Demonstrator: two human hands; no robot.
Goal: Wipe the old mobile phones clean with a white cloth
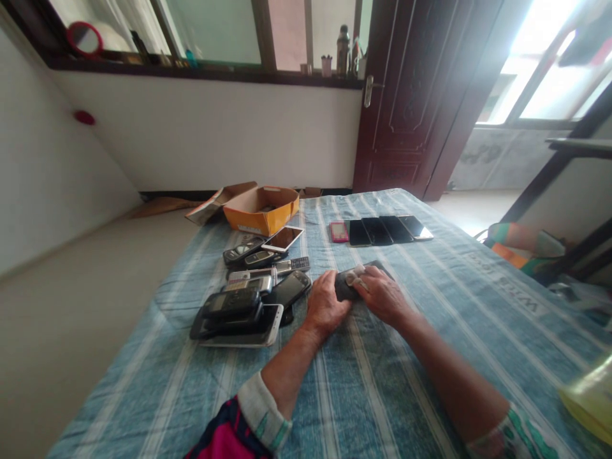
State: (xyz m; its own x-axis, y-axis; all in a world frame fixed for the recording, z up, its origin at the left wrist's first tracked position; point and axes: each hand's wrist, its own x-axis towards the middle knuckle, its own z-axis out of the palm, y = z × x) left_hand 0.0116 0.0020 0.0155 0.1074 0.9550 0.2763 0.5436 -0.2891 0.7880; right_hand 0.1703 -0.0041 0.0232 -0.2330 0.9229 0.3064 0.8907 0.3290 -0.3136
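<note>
A dark phone [343, 289] lies at mid-frame, its left end gripped by the curled left hand [328, 307]; the right hand [384, 296], fingers bent, pinches a pale wipe [356, 275] against it. Piled phones [234, 302] sit left of centre, an orange box [261, 222] above them.

A home room: panelled door [406, 95], mirror [85, 39] on windowsill [215, 72].

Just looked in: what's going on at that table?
The person's left hand holds a dark phone while the right hand presses what looks like a tissue on it. To the left, assorted phones lie near an open orange box. Beyond the hands, four dark phones and a pink item form a row.
</note>
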